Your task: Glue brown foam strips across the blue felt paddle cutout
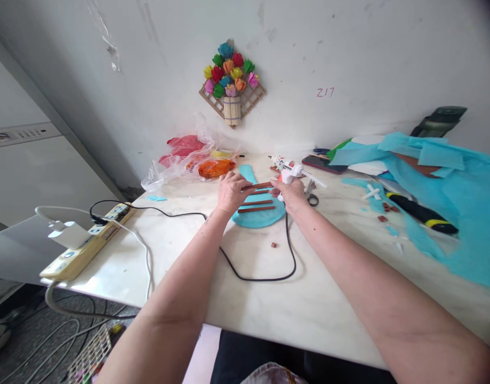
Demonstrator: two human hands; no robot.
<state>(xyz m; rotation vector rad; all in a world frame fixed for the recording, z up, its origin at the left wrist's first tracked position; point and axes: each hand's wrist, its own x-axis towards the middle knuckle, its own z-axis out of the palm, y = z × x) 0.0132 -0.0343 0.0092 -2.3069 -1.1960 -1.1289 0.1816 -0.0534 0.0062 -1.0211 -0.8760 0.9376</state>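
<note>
My left hand (230, 191) and my right hand (289, 193) pinch the two ends of a thin brown stick (257, 186), holding it level just above a blue felt shape (259, 216). Two more brown sticks (256, 206) lie side by side on the felt below it. A white glue gun (291, 170) rests right behind my right hand, its black cord (264, 274) looping over the white table (268, 298). A small brown offcut (273, 245) lies beside the cord.
A power strip (90, 240) sits at the table's left edge. Plastic bags (192, 157) lie at the back, scissors (311, 193) and a phone (323, 164) right of the glue gun. Blue sheets (448, 202) and a black-yellow tool (423, 214) cover the right side. A paper-flower decoration (231, 80) hangs on the wall.
</note>
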